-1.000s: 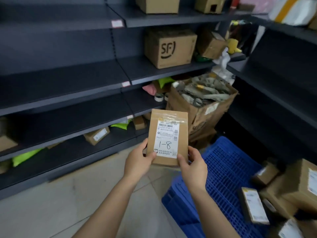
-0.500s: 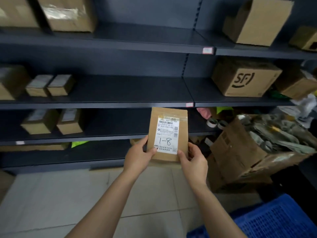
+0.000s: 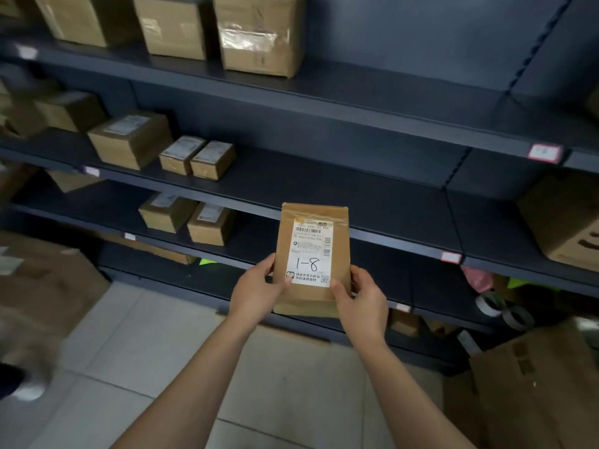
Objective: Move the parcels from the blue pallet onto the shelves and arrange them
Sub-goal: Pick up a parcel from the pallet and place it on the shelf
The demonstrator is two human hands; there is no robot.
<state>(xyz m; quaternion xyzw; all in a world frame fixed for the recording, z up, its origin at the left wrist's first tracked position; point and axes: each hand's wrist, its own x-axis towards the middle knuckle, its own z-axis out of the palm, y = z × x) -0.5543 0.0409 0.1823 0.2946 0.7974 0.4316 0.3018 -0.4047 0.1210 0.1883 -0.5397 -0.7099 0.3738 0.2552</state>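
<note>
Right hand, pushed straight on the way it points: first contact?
The right hand grips the parcel, so that leads. Beyond it, likely the front edge of the dark shelf behind the parcel's top; depth is unclear.

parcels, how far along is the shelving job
Done: small boxes already sit on the shelves. In hand: the left hand and right hand grip a flat parcel marked 1-8, held in front of the shelves, not yet placed. Left: shelving it; the pallet is out of view, so the remaining count cannot be told.
</note>
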